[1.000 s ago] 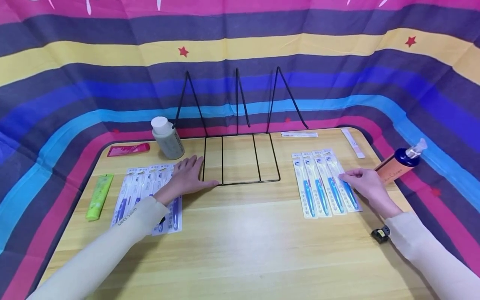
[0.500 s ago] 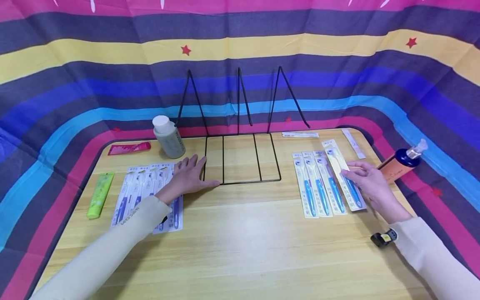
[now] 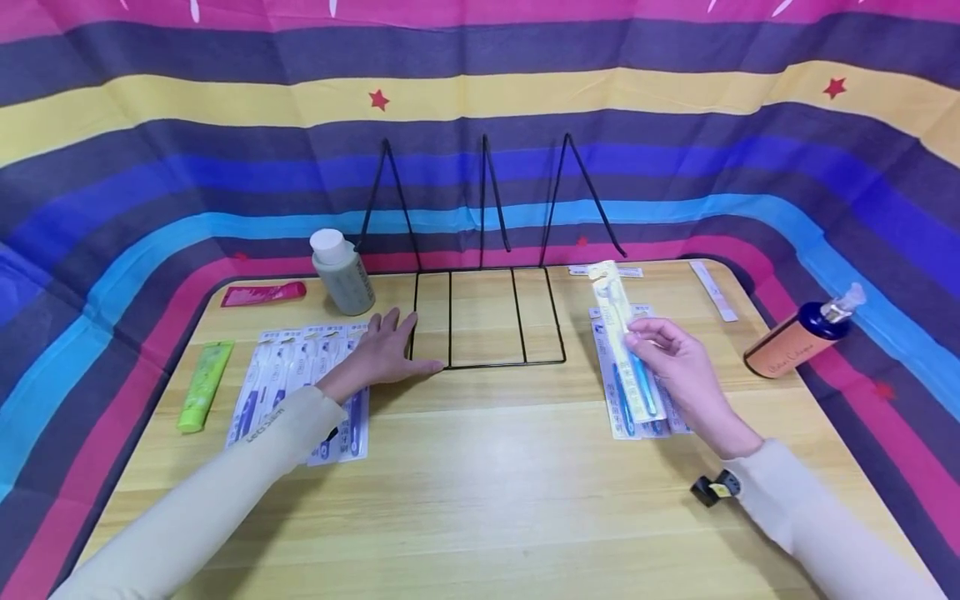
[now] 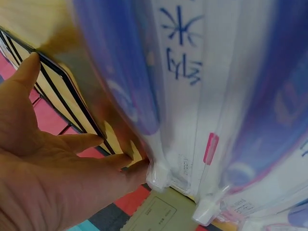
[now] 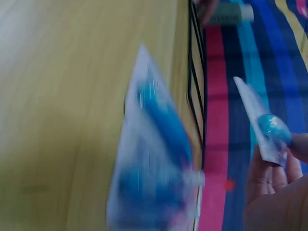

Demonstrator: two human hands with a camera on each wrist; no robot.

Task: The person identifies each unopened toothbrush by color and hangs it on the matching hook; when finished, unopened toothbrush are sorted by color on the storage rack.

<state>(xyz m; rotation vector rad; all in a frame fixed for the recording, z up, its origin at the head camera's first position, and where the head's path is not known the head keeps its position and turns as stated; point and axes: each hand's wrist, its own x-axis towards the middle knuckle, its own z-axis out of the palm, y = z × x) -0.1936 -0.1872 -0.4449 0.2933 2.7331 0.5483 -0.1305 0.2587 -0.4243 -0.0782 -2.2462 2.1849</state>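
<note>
My right hand (image 3: 678, 358) pinches a packaged blue toothbrush (image 3: 628, 350) between thumb and fingers, tilted above the table. Beneath it lie several more blue toothbrush packs (image 3: 606, 367), partly covered in the head view. In the right wrist view the held blue toothbrush (image 5: 272, 127) sits at the fingertips. My left hand (image 3: 386, 354) is spread, fingertips at the left front corner of a black wire rack (image 3: 502, 364). Under the left wrist lie several purple toothbrush packs (image 3: 262, 375), partly hidden by the sleeve.
A grey bottle with white cap (image 3: 343, 275) stands left of the rack. A pink tube (image 3: 262, 293) and a green tube (image 3: 205, 387) lie at left. An orange pump bottle (image 3: 787, 346) is at right; slim packets (image 3: 712, 292) lie at the back. A striped cloth (image 3: 300, 183) surrounds the table.
My right hand has picked up the rightmost blue toothbrush pack and carried it leftward over the other packs. My left hand stays at the rack's corner.
</note>
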